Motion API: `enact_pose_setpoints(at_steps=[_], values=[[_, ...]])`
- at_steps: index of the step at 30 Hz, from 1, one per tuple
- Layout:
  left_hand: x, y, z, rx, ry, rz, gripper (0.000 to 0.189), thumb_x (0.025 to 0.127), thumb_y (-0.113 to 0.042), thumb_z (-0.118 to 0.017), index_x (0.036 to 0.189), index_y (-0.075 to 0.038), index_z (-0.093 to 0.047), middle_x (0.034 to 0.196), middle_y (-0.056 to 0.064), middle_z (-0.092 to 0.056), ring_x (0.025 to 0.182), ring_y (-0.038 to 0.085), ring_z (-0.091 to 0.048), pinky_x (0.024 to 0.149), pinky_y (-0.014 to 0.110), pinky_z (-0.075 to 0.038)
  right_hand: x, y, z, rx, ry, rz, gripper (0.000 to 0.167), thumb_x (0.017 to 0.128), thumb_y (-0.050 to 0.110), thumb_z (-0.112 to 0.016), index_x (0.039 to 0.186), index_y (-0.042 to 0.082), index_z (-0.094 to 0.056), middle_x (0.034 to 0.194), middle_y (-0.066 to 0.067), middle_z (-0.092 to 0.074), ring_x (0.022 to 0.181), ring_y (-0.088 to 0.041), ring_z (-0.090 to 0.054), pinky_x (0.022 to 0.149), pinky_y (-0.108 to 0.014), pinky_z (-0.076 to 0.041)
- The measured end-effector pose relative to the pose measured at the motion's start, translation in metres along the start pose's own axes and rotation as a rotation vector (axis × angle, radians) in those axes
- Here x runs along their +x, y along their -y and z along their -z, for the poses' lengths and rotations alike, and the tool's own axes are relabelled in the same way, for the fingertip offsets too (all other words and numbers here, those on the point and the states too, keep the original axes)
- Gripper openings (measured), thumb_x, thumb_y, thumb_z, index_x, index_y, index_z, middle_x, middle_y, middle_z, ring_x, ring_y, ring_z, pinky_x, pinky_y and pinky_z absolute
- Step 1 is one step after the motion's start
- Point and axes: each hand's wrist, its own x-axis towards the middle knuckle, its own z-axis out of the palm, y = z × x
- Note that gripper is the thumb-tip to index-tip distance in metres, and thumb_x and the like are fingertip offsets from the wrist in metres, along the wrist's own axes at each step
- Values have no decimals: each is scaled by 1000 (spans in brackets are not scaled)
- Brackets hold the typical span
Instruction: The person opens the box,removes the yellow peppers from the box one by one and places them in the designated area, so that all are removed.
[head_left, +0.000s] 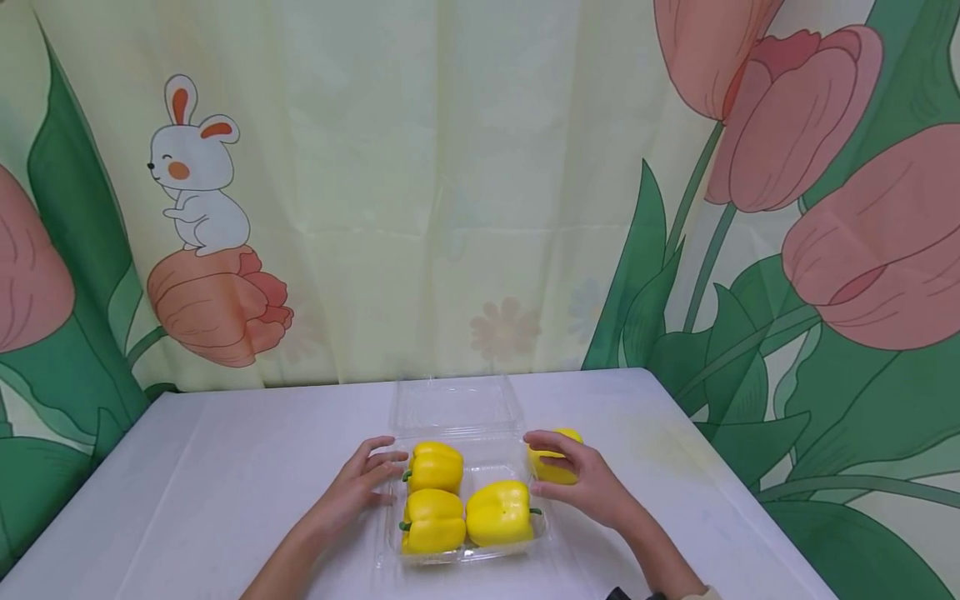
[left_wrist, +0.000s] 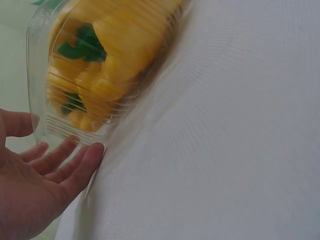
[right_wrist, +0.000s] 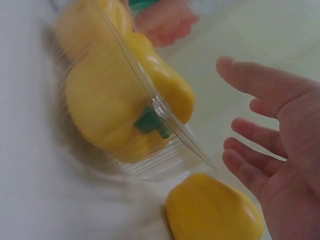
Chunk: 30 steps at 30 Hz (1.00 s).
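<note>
A clear plastic clamshell box (head_left: 480, 554) with its lid (head_left: 456, 406) folded back holds three yellow bell peppers: one at the back left (head_left: 437, 467), one at the front left (head_left: 435, 521) and one at the front right (head_left: 500, 513). Its back right corner holds no pepper. Another yellow bell pepper (right_wrist: 214, 210) lies on the table just outside the box's right side, partly hidden by my right hand (head_left: 581, 477) in the head view. That hand's fingers are spread and hold nothing. My left hand (left_wrist: 47, 185) has its fingertips at the box's left wall, fingers loosely extended.
A white cloth covers the table (head_left: 247, 467). Behind it hangs a curtain (head_left: 360, 192) printed with tulips and a rabbit. The lid lies toward the table's back edge.
</note>
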Motion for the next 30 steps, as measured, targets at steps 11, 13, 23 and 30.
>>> enact_pose_setpoints(at_steps=[11,13,23,30], values=[[-1,1,0,-3,0,-2,50,100,-27,-50,144,-15,-30,142,17,-51,118,27,-57,88,39,-57,-1,4,-4,41,38,-14,61,81,24,-78,136,17,-51,137,-15,-56,124,-35,-53,101,-37,-48],[-1,1,0,-2,-3,0,50,100,-27,-50,144,-15,-30,142,17,-51,118,26,-57,88,40,-57,-1,5,-5,45,42,-23,62,81,25,-78,136,17,-51,137,-14,-56,125,-36,-53,102,-39,-48],[-1,0,0,4,-11,-2,50,99,-28,-51,144,-15,-31,141,16,-52,117,26,-57,87,39,-57,-1,8,-10,62,64,-40,63,80,25,-79,136,16,-51,138,-16,-54,126,-36,-52,102,-39,-47],[-1,0,-1,1,-12,-1,49,99,-26,-51,143,-14,-32,141,17,-52,117,27,-57,87,39,-58,-1,9,-13,56,76,-40,63,80,26,-79,136,15,-52,137,-15,-55,126,-37,-52,102,-35,-48]])
